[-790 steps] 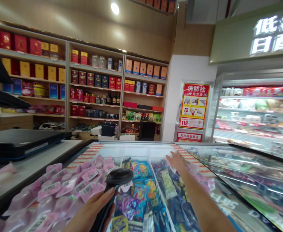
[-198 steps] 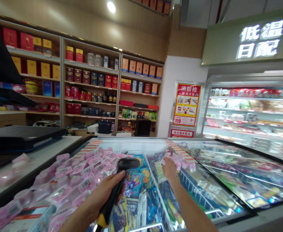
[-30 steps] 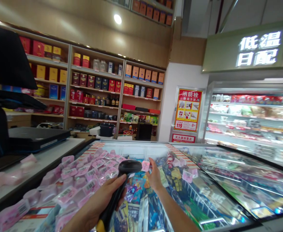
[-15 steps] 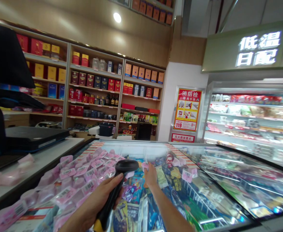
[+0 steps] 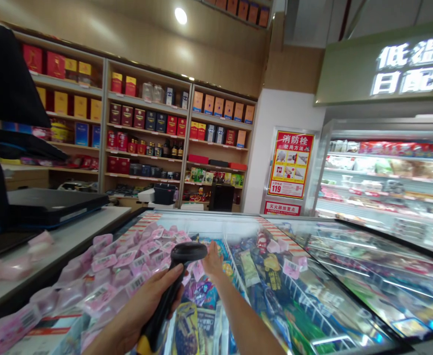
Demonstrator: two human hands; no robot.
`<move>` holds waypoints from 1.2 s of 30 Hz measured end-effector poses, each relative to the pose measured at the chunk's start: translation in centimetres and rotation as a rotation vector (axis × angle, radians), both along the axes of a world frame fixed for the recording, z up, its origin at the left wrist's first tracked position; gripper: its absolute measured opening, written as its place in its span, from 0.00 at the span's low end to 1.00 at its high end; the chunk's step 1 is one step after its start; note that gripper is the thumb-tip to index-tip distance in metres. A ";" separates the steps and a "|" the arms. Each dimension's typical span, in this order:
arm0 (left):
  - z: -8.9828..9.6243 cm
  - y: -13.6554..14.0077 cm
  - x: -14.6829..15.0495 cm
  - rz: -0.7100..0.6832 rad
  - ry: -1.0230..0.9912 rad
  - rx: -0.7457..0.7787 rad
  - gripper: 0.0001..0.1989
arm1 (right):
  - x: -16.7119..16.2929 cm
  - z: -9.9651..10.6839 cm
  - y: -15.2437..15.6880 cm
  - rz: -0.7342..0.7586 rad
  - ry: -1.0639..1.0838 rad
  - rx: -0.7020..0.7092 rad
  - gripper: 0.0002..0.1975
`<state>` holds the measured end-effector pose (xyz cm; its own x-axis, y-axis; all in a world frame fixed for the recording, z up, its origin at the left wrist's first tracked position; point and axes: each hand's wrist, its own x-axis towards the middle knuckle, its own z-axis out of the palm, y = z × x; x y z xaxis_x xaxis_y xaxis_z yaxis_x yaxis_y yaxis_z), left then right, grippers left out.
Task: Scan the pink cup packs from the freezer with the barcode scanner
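Over a white-walled chest freezer (image 5: 209, 224), viewed remotely through the head camera, I have the left hand (image 5: 147, 300) with fingers wrapped around a black, yellow-trimmed handheld scanner (image 5: 167, 296). The right hand (image 5: 212, 261) reaches out, fingers outstretched. Just beside it is a pink, barcoded plastic package (image 5: 198, 270); whether they touch, I cannot tell. Similar pink packages (image 5: 122, 264) lie heaped at left.

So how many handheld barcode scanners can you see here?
1: a black and yellow handheld barcode scanner, held in the left hand over the chest freezer. Others could be hidden among the goods.
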<state>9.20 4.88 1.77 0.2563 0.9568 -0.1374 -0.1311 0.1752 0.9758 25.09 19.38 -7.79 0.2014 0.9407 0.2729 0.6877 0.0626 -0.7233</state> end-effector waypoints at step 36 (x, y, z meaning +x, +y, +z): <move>0.3 -0.9 6.4 -0.249 -0.024 -0.019 0.16 | 20.0 -0.6 -8.2 -0.509 -0.368 0.085 0.29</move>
<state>15.63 3.95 2.04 0.4869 0.8611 -0.1462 -0.1044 0.2236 0.9691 45.10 11.22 -8.42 0.4966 0.7237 0.4793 0.8493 -0.2911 -0.4404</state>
